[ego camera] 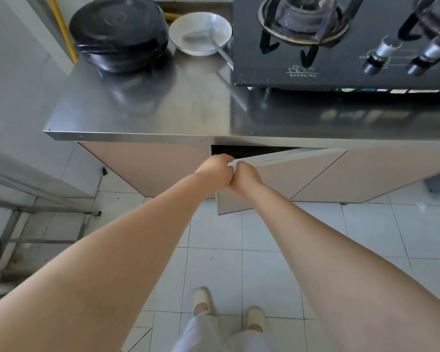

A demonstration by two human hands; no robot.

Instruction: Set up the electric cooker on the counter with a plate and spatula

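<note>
The black electric cooker (118, 34) with its lid on stands at the back left of the steel counter (142, 107). Right beside it sits a white plate (200, 33) with a metal spatula (214, 39) lying in it, handle pointing out toward the front right. Below the counter edge, my left hand (215, 167) and my right hand (244, 177) are side by side, both gripping the top corner of a beige cabinet door (285, 174) that stands partly ajar. A dark gap shows behind the door.
A black gas stove (341, 52) with two burners and knobs fills the counter's right part. A yellow pipe (61, 29) runs down the back left wall. A metal rack (36, 219) stands on the left. White floor tiles and my feet are below.
</note>
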